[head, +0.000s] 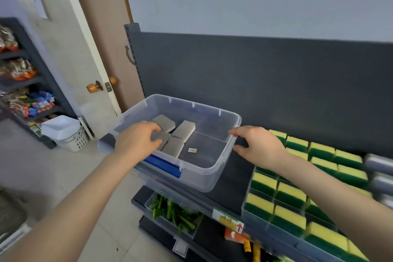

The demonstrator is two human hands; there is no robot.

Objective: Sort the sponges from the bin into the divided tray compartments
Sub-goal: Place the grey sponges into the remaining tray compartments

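Near right on the shelf, divided tray (265,226), visible compartments packed with yellow-green sponges (291,194); grey shapes at its far right edge, too blurred to name. Hands apart: left hand (138,140) is inside the clear bin (204,177), fingers curled on a grey sponge (161,140); right hand (259,144) pinches the bin's right rim, likely steadying it. Three more grey sponges (184,130) lie loose in the bin's far left part, touching each other. Risks: bin looks to overhang the shelf's left end, so a hard pull or releasing the rim could tip it off; sponge seems held by one edge and could slip; no free compartment is clearly in view, so a wrong drop is possible. In the way: the right arm lies over the tray, across the bin-to-tray route. Around: blue latch (163,166) on the bin's near side, lower-shelf box of green items (176,215), price tag (228,218); farther left, white basket (72,136), door knob (93,87), snack rack (23,91).
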